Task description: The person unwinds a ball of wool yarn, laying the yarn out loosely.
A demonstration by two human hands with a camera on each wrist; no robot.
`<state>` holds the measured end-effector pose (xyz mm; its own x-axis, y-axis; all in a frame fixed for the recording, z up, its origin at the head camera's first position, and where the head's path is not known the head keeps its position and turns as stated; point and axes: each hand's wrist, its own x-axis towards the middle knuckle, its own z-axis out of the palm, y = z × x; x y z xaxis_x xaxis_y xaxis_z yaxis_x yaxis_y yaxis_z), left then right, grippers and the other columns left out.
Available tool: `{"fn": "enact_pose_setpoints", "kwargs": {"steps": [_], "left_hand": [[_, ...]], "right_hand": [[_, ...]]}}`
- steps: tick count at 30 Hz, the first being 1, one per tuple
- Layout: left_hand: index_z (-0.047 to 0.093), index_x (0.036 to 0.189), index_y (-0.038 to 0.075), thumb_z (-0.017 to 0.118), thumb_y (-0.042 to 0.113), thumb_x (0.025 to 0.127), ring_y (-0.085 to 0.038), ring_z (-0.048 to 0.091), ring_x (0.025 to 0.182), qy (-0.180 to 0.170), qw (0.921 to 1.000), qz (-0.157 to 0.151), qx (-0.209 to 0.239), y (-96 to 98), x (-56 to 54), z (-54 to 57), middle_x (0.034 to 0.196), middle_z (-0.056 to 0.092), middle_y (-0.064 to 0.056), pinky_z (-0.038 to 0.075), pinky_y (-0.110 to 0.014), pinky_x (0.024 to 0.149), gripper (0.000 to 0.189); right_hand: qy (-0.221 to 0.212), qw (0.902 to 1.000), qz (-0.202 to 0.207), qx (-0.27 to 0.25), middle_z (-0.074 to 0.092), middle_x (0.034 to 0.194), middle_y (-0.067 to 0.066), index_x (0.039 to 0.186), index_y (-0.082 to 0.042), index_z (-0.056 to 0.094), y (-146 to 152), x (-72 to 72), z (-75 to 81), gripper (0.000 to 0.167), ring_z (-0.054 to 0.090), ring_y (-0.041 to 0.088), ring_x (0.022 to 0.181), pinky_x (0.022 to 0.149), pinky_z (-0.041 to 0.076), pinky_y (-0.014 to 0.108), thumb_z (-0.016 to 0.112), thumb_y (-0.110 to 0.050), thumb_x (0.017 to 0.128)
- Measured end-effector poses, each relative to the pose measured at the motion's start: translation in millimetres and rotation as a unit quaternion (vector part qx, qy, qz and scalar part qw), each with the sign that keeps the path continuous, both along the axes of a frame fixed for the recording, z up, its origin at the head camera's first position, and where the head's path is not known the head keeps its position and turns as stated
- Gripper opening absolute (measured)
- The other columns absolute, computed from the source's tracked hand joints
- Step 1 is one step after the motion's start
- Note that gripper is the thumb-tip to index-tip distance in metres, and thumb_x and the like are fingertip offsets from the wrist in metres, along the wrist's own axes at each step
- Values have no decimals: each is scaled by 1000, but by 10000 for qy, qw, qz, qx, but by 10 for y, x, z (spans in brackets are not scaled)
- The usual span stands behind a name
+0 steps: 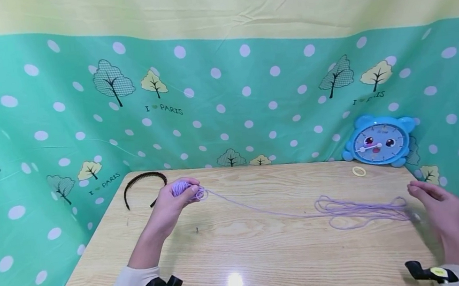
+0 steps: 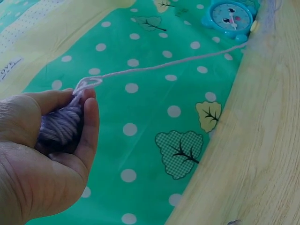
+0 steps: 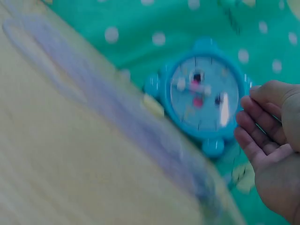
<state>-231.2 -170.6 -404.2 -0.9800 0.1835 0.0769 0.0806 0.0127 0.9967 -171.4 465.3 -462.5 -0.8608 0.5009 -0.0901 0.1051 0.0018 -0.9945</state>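
Observation:
My left hand (image 1: 173,206) grips a small ball of lilac yarn (image 2: 61,126), the fingers and thumb wrapped round it above the table. From that ball a single strand (image 1: 254,207) runs to the right, down to a loose bundle of looped lilac yarn (image 1: 360,210) lying on the tabletop. Near the bundle's right end hovers my right hand (image 1: 443,208), its fingers loosely bent and the thumb close to the index finger. Nothing shows between those fingers in the right wrist view. The yarn bundle (image 3: 126,112) looks blurred there.
A blue animal-shaped clock (image 1: 381,141) stands at the back right, with a pale yellow ring (image 1: 359,171) in front of it. A black headband (image 1: 143,175) lies at the back left of the wooden table (image 1: 277,265). Green dotted cloth (image 1: 244,89) hangs behind and on both sides.

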Motion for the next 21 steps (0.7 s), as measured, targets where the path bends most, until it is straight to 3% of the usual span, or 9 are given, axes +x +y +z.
{"fn": "enact_pose_setpoints", "kwargs": {"steps": [2,5,9,12,16,21], "left_hand": [[59,125,-13,66,14,102,-6,68,93,7,10000,26,26,-15,8,5,101,69,6,62,-24,88,37],[60,125,-11,67,16,101,-7,68,94,15,10000,53,44,-32,21,14,102,69,5,62,-24,89,36],[61,123,-9,68,16,101,-8,69,94,-30,10000,86,24,-31,26,11,102,69,4,62,-25,89,35],[62,122,-8,68,17,101,-8,69,95,-67,9999,118,-18,-35,28,3,102,69,4,62,-25,89,33],[62,123,-8,68,17,101,-8,69,96,-73,9999,104,-44,-34,19,-4,104,69,3,62,-25,90,34],[61,124,-10,68,16,101,-8,68,95,-39,10000,77,9,-16,12,-3,103,69,4,62,-24,89,36]], "right_hand": [[412,9988,210,-135,76,95,-25,126,-16,74,-120,-32,91,37,70,-10,86,76,50,0,81,-23,91],[604,9970,486,-22,76,98,-23,126,-15,74,-318,-75,209,35,70,-9,88,75,49,0,78,-22,93],[508,9927,746,799,72,102,-26,132,-15,70,-571,-134,321,39,64,-10,95,75,44,-1,73,-32,96],[784,9859,948,1135,72,104,-24,131,-10,69,-765,-195,394,38,64,-8,98,79,46,0,71,-29,98],[1226,9791,1234,1051,74,104,-20,127,-5,70,-1030,-270,484,33,66,-6,98,84,49,1,71,-21,99],[1528,9730,1555,756,75,109,-15,129,-2,68,-1342,-343,591,36,68,-1,103,90,50,2,71,-22,99]]}}
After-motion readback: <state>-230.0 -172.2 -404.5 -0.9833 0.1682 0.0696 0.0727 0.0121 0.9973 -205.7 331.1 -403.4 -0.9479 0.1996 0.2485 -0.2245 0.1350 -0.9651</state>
